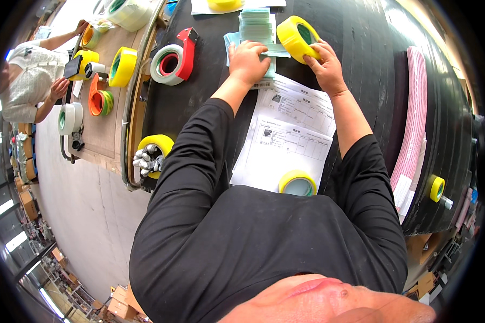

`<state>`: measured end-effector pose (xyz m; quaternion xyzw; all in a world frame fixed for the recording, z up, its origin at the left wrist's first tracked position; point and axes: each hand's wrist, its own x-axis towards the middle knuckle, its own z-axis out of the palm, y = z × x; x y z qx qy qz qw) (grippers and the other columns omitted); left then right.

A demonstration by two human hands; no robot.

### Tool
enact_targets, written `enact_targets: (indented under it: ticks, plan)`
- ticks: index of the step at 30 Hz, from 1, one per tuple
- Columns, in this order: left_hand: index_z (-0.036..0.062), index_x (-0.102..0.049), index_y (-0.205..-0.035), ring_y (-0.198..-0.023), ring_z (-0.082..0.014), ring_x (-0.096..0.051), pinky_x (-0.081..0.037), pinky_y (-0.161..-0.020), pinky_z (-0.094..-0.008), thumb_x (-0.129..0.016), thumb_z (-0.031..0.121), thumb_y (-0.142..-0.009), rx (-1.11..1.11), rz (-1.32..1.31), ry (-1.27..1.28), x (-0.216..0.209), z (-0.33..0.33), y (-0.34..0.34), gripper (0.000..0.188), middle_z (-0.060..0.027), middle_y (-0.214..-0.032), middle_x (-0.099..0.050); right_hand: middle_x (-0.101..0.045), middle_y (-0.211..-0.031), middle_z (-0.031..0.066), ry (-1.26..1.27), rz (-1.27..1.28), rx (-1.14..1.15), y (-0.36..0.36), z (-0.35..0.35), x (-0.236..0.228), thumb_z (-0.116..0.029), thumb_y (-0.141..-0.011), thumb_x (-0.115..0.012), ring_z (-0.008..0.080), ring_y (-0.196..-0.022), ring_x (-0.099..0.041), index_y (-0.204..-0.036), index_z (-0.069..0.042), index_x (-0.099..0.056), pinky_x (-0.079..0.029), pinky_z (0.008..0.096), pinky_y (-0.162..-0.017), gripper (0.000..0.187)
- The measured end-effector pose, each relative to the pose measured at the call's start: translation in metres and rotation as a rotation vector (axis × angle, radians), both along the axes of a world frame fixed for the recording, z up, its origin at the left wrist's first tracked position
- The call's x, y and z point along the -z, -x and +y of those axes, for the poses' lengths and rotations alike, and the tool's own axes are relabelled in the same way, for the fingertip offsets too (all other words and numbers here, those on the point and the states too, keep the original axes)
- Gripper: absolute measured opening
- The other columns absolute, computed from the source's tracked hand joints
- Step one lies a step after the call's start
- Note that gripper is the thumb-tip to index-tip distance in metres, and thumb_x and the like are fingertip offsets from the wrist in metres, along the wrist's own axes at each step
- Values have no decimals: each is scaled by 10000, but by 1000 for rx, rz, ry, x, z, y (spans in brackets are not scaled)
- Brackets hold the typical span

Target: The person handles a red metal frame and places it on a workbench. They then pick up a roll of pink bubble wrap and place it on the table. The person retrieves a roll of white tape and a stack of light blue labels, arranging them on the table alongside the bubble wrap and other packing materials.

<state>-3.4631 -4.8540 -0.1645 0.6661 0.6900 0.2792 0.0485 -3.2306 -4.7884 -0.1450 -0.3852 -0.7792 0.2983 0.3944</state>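
Note:
My right hand [324, 65] grips the near right edge of a big yellow tape roll [290, 39], thumb and fingers closed on its rim. The roll is tilted, its core showing. Just left of it, my left hand [248, 62] lies palm down with its fingers extended over a spread stack of pale green paper slips [255, 24]. Below both hands, printed sheets [293, 148] overlap on the black table [355, 32]. Another yellow tape roll [292, 176] rests on the lower sheet, close to my body.
A red tape dispenser [188, 54] lies left of my left arm. The side table [116, 102] carries several tape rolls and an orange dispenser [95, 97]; a person [35, 75] stands beyond it. On the right are a pink striped fabric roll [413, 118] and a yellow tape roll [436, 188].

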Motion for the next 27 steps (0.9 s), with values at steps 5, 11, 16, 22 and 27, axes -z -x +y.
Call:
enact_targets:
  ticks: [5, 11, 16, 22, 27]
  plan:
    - [163, -717, -994, -1233, -201, -495, -214, -1133, -523, -715, 293, -773, 33, 2, -37, 1, -9, -1, 256, 26, -1170, -642, -610, -1179, 100, -337, -418, 218, -9, 2, -5, -248, -835, -720, 345, -1277, -430, -1080, -62, -677, -316, 425, -1097, 311]
    - [151, -715, -980, -1274, -224, -467, -200, -1137, -528, -717, 290, -775, 42, -8, -82, 13, -11, 1, 248, 22, -1192, -637, -586, -1210, 30, -512, -593, 392, 8, -14, -17, -244, -754, -761, 261, -1259, -471, -1137, -148, -657, -280, 457, -1112, 408]
    - [149, -714, -931, -1274, -238, -471, -198, -1132, -536, -719, 293, -774, 52, -22, -101, 14, -11, 1, 213, 16, -1191, -642, -579, -1048, -3, -573, -475, 62, 34, -20, -20, -189, -648, -804, 212, -1153, -506, -999, -174, -687, -297, 431, -1108, 370]
    - [139, -699, -812, -1268, -245, -477, -202, -1123, -546, -722, 288, -773, 58, -47, -114, 15, -13, 3, 156, 10, -1180, -649, -584, -940, -44, -653, -470, 100, 51, -13, -4, -157, -666, -743, 159, -1051, -529, -854, -183, -727, -313, 404, -1089, 191]
    - [136, -692, -788, -1242, -246, -497, -218, -1108, -557, -730, 292, -760, 89, -52, -128, 13, -9, 3, 163, -7, -1181, -652, -573, -853, -50, -727, -501, 81, 47, -7, 0, -172, -721, -670, 160, -1024, -546, -783, -191, -710, -335, 395, -1041, 76]
